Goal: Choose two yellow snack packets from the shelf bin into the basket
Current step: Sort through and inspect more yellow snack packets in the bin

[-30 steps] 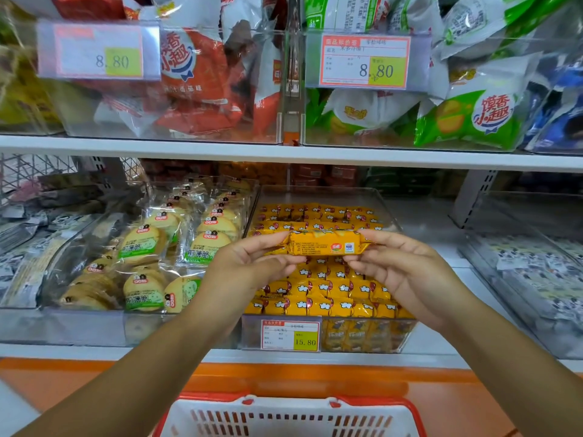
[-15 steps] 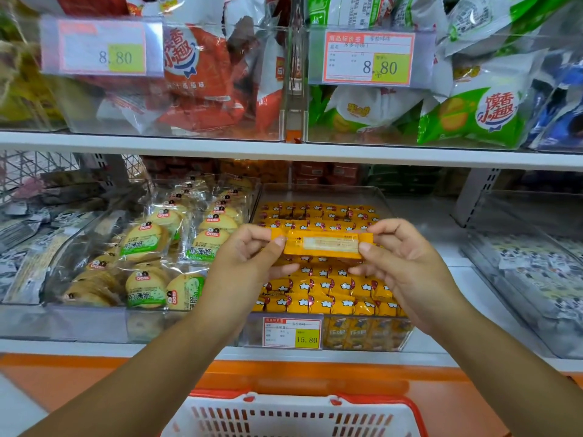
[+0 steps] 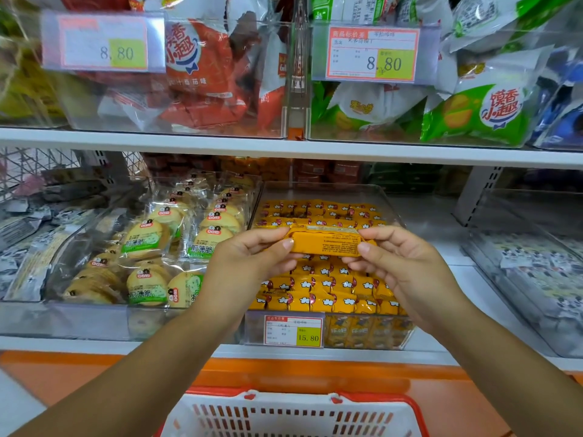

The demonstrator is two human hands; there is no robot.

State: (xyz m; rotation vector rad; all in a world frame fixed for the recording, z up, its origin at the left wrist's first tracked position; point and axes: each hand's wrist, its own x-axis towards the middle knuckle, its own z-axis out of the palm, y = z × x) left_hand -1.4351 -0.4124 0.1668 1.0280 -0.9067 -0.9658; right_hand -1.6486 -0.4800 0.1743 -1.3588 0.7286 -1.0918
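Both hands hold one yellow snack packet (image 3: 325,243) in the air above the clear shelf bin (image 3: 325,192), in front of its middle rows. The packet lies level, its long axis running left to right across the view. Its printed back faces the camera, with small dark text on the right half and a flat seam along the upper edge. The left hand (image 3: 249,263) pinches the left end, thumb on the near face and curled fingers behind. The right hand (image 3: 400,269) pinches the right end the same way, thumb tip on the lower right corner.

In the bin beneath, many more yellow packets (image 3: 318,288) lie packed in neat rows. A price tag (image 3: 295,331) reading 15.80 is fixed to the bin's front wall. Just left of it a second clear bin holds round biscuits (image 3: 148,238) in clear wrappers with green labels.

On the shelf above (image 3: 220,143), bins hold red bags (image 3: 202,74) and green bags (image 3: 479,115), each with an 8.80 tag. A white basket (image 3: 284,417) with a red rim sits at the bottom edge, below the hands; how much it holds cannot be told
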